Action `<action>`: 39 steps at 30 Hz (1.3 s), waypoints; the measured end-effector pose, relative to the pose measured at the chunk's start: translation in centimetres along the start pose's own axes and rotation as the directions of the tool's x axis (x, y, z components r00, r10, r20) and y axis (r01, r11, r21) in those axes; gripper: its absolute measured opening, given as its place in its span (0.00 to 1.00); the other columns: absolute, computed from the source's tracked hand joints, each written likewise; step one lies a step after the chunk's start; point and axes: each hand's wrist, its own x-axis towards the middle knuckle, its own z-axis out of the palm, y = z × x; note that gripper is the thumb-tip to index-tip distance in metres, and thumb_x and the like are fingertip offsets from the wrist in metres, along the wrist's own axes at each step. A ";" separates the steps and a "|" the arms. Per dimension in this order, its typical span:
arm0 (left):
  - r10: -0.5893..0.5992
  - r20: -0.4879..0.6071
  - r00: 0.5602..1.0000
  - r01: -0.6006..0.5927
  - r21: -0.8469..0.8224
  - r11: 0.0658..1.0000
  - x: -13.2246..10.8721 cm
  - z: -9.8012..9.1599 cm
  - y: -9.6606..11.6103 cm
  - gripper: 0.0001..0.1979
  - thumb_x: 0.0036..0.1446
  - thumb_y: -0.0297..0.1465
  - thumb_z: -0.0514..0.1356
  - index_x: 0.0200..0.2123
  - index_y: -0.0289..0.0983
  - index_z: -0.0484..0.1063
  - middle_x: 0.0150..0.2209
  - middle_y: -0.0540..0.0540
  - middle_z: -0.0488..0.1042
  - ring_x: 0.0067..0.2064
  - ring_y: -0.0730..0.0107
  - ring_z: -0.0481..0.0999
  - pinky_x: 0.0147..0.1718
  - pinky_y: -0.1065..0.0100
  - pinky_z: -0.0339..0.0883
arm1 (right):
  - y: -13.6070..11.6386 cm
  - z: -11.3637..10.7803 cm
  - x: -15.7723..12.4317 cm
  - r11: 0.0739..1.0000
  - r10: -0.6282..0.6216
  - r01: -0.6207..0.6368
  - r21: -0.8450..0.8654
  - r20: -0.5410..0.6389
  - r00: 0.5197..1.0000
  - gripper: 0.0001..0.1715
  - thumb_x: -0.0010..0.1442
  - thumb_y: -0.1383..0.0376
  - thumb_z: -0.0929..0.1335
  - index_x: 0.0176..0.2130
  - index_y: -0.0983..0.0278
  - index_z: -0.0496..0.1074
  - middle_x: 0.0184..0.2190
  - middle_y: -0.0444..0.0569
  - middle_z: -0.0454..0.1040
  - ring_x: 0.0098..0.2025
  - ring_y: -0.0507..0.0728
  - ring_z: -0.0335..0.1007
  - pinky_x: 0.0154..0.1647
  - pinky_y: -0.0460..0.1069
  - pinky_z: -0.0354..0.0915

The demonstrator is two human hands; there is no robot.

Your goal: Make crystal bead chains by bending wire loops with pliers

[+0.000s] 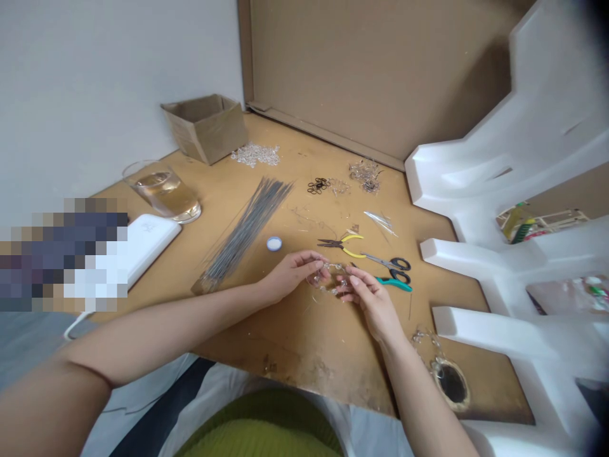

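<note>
One crowded desk (295, 346) surrounds a close two-handed hold

A brown panel (361, 76) backs the desk, while a white, pronged frame (480, 259) lines its right side. Toward the far left stand a brown carton (219, 136) and, nearer, a glass (166, 193) of pale amber liquid beside a flat white device (155, 238), partly masked by pixelation. A bundle of thin gray wires (247, 235) lies slantwise across the desk's left half.

The person's left hand (297, 273) and right hand (374, 297) face each other over the near middle of the desk, thumbs and fingers drawn into a narrow pinch. Just beyond the right hand lie black-handled scissors (386, 263), yellow-handled pliers (339, 244) and a green-handled tool (396, 284), its far end partly hidden.

Between the hands is a beaded loop (335, 291), held at its left by one and its right by the other. It looks light and springy, probably easy to kink; its smooth, clear beads may slip. Gripping gently on the strand beside a bead seems surest.

A blue-rimmed disc (274, 244), small black rings (318, 186) and piled clear beads (257, 154) complete the spread.
</note>
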 end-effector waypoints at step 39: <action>0.056 0.040 0.998 -0.056 -0.010 0.998 0.1 -0.2 -0.3 0.16 0.54 0.39 0.60 0.41 0.35 0.68 0.39 0.44 0.77 0.34 0.71 0.77 0.37 0.66 0.69 | -0.4 0.1 -0.1 0.999 0.041 -0.041 0.001 0.009 0.999 0.17 0.51 0.54 0.71 0.37 0.62 0.76 0.34 0.49 0.78 0.34 0.54 0.74 0.37 0.49 0.69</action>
